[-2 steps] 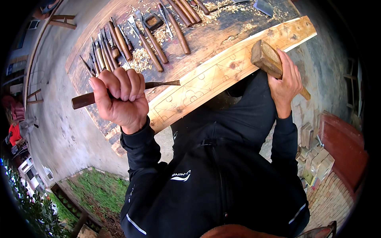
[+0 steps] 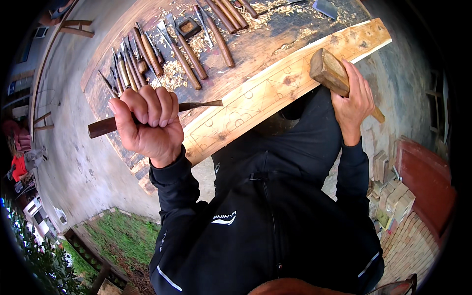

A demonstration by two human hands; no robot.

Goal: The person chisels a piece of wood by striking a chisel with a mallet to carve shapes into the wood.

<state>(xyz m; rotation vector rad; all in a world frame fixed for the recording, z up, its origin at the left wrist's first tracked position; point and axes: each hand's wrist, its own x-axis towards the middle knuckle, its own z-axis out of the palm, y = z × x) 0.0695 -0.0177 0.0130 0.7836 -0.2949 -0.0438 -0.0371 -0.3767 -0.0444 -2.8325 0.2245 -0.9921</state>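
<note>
Nearest to me was my black jacket (image 2: 246, 255), its chest carrying a small white emblem (image 2: 225, 219), pale lettering over a curved stripe; the marks on the left sleeve were too small to read.

My left hand (image 2: 152, 120) was closed in a fist around a wood chisel (image 2: 103, 127), its dark handle jutting out to the left and its blade pointing right. I judged it stiff and fairly light, its smooth handle perhaps a little slick, best held by the wood and well clear of the edge. Whether its tip touched anything, I couldn't tell.

My right hand (image 2: 355, 101) was wrapped around the handle of a wooden mallet (image 2: 324, 71), close under the blocky head. It was likely head-heavy and hard to damage; gripping lower would have made it swing heavier.

Beyond my lap, the pale plank (image 2: 255, 105) lay along the near edge of the surface (image 2: 246, 66), its right end jutting past. It looked stiff and easiest to lift by both long edges. Drawn arcs and triangles covered it, with no words I could make out.

Farther back were wood shavings (image 2: 174, 73), a row of carving tools (image 2: 147, 51) without readable labels, and a small dark square box (image 2: 189, 28).
</note>
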